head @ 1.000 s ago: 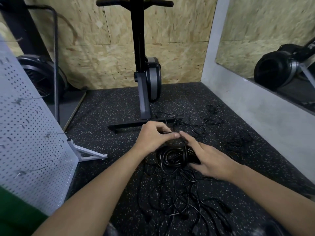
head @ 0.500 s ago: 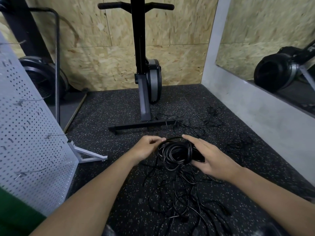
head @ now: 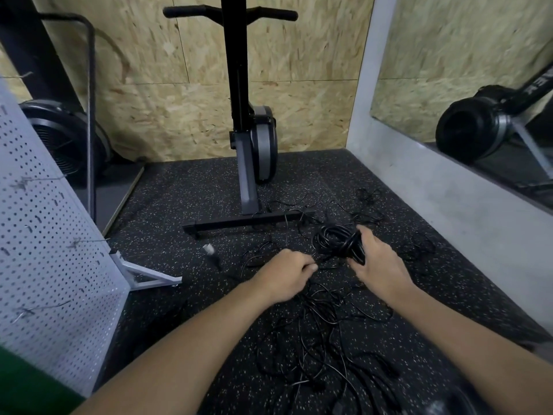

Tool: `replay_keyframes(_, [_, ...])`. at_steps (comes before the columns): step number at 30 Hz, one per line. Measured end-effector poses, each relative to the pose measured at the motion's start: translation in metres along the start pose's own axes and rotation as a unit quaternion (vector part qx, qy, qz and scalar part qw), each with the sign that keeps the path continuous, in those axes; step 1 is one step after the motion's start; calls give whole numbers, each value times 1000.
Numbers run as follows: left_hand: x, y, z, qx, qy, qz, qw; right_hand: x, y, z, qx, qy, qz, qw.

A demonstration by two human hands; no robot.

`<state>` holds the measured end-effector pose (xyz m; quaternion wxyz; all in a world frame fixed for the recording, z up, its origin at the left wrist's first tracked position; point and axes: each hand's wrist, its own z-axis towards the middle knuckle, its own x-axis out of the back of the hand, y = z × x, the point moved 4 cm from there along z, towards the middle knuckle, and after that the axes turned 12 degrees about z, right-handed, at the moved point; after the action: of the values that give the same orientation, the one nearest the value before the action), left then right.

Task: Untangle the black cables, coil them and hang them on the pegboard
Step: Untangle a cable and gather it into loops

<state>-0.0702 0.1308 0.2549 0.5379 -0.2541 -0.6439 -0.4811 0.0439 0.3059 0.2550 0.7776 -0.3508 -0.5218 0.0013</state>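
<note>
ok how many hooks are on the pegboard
4 wire hooks on the pegboard: one at the top edge, one below it, one by the right edge, one lowest. Others may be cut off at left.

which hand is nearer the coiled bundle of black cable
Right. The right hand grips the coiled bundle at its near right edge. The left hand sits apart, below and left of it, curled on a loose strand.

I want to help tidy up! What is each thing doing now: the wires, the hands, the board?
right hand: grips the coil.
left hand: curled round a strand from the coil.
coil: wound up, in the right hand.
loose cables: tangled on the floor.
pegboard: standing, no cables hung on it.
</note>
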Motion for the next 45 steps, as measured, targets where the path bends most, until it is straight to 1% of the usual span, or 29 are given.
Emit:
replay_keyframes(2, [6, 17, 1, -45, 6, 81, 996, -9, 4, 3, -19, -42, -48, 998])
replay_keyframes(4, [16, 31, 2, -88, 22, 155, 984, -15, 7, 7, -19, -77, -63, 995])
replay_keyframes(6, [28, 33, 0, -104, 49, 177, 977, -17, 6, 5, 22, -121, -62, 991])
replay_keyframes(8, [37, 22, 0, -98, 74, 154, 980, -16, -2, -4, 102, -181, -75, 975])
replay_keyframes(10, [41, 5, -2, -64, 94, 79, 990, -21, -13, -17, 179, -233, -65, 954])
replay_keyframes(12, [41, -13, -2, -18, 115, -4, 993, -24, -26, -27, 214, -245, -26, 945])
replay_keyframes(15, [42, -35, -5, 58, 144, -108, 982, -22, -42, -31, 220, -234, 40, 946])
replay_keyframes(18, [42, -47, -5, 101, 135, -146, 975, -20, -48, -35, 236, -234, 44, 942])
replay_keyframes(21, [38, -53, -4, 80, 100, -218, 968, -23, -50, -36, 255, -228, 44, 939])
replay_keyframes(23, [39, -57, -6, 52, 94, -250, 962, -22, -51, -37, 274, -221, 31, 935])
replay_keyframes(27, [38, -61, -7, 36, 97, -273, 957, -23, -50, -37, 350, -193, 15, 917])
replay_keyframes(29, [34, -59, -8, 43, 88, -278, 956, -24, -47, -35, 355, -184, 45, 915])
replay_keyframes(33, [27, -68, -14, 102, 45, -309, 944, -18, -42, -30, 308, -150, 134, 930])
replay_keyframes(36, [18, -79, -18, 106, 7, -331, 938, -8, -36, -26, 267, -113, 205, 935])
replay_keyframes(39, [12, -79, -19, 116, -15, -307, 945, -1, -33, -24, 242, -85, 238, 937])
replay_keyframes(42, [5, -66, -18, 136, -48, -283, 948, -1, -37, -23, 205, -61, 272, 938])
replay_keyframes(45, [-9, -46, -12, 145, -78, -262, 951, -1, -38, -20, 159, -18, 290, 944])
